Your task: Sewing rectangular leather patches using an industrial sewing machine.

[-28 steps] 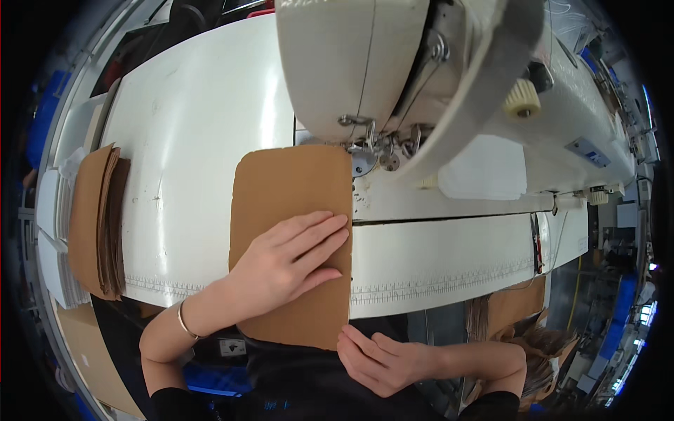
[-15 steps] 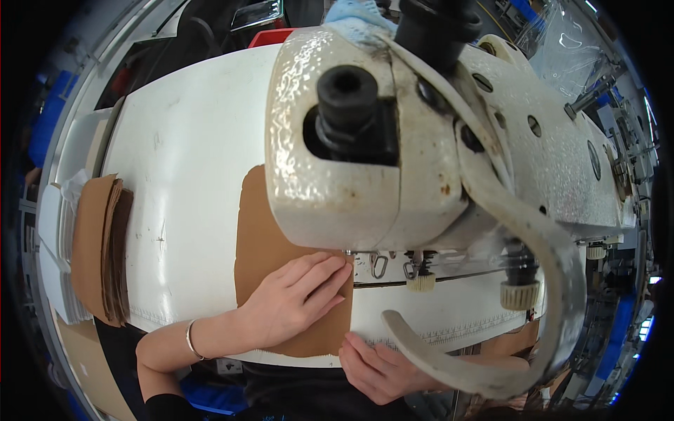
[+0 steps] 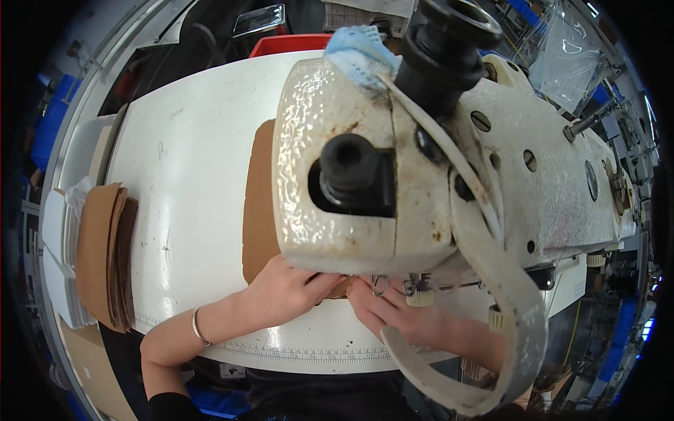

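Head view: the cream sewing machine head [image 3: 421, 182] fills the centre and right of the frame and blocks most of the work. My left hand [image 3: 284, 291] sits at lower centre, palm down, fingers together and flat on the brown leather piece [image 3: 258, 203], pressing it to the white table [image 3: 189, 182]. A silver bracelet [image 3: 197, 327] is on that wrist. My right hand [image 3: 390, 312] is just right of it, fingers bent together near the needle area; part of it is hidden under the machine, so I can't tell whether it pinches the leather or only rests on it. The two hands almost touch. The leather piece lies centre-left of the frame, its right part hidden under the machine. A stack of brown leather pieces [image 3: 105, 256] sits at the left edge, well apart from the hands. A light blue cloth [image 3: 361, 49] lies on top of the machine, upper centre. A red bin [image 3: 295, 43] shows behind the table at the top.
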